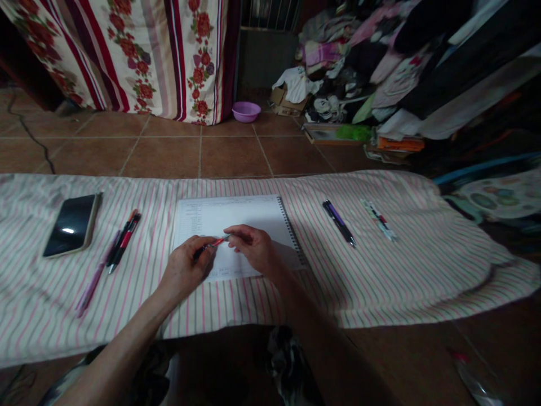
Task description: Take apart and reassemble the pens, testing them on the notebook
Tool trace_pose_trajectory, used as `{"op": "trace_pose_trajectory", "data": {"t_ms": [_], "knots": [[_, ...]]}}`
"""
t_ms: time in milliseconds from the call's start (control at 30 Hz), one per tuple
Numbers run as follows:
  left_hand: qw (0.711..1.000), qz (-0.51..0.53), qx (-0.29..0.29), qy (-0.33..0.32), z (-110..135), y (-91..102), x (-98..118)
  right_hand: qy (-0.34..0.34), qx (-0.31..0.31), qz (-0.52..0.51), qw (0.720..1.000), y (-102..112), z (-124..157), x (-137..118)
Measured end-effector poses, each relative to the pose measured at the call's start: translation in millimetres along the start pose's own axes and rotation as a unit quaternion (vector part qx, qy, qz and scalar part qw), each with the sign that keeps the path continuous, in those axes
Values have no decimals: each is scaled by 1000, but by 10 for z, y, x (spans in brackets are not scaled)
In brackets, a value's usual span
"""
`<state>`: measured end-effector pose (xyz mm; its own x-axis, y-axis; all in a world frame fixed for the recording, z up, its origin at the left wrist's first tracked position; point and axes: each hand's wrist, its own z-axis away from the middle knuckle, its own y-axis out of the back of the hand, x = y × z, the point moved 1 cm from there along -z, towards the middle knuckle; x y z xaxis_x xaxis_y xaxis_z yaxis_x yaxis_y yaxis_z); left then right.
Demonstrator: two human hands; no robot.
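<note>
Pinching a slim red-and-dark pen [219, 242] at its two ends, in the head view, the left hand [188, 265] and right hand [253, 248] meet over a spiral notebook [240, 210] on the cloth-covered desk [401, 282]. Three pens [125, 241] and a phone [71, 225] lie left of it, a purple-and-black pen [338, 223] right.

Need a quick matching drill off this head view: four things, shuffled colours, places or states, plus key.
1. notebook
2. phone
3. bowl
4. curtain

A. purple, on the tiled floor
B. patterned with red flowers
C. below the left hand and right hand
D. dark screen facing up

Pairs: 1-C, 2-D, 3-A, 4-B
</note>
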<state>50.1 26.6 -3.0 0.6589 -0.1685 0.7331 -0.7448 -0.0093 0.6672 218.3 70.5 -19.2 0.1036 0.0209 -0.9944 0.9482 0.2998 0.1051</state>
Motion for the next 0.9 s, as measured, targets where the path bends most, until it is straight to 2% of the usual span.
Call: {"op": "trace_pose_trajectory", "data": {"t_ms": [133,367,633,900], "knots": [[1000,-2,-2,-6,0,3,11,-2,-4,28,1000,4,-3,-13],[1000,-8,2,-22,5,10,27,29,1,156,987,8,34,-128],[1000,-17,10,-8,-13,4,-36,-4,10,-27,1000,11,-12,-11],[1000,-19,4,-15,-13,14,-18,-12,9,-9,1000,3,-22,-15]]}}
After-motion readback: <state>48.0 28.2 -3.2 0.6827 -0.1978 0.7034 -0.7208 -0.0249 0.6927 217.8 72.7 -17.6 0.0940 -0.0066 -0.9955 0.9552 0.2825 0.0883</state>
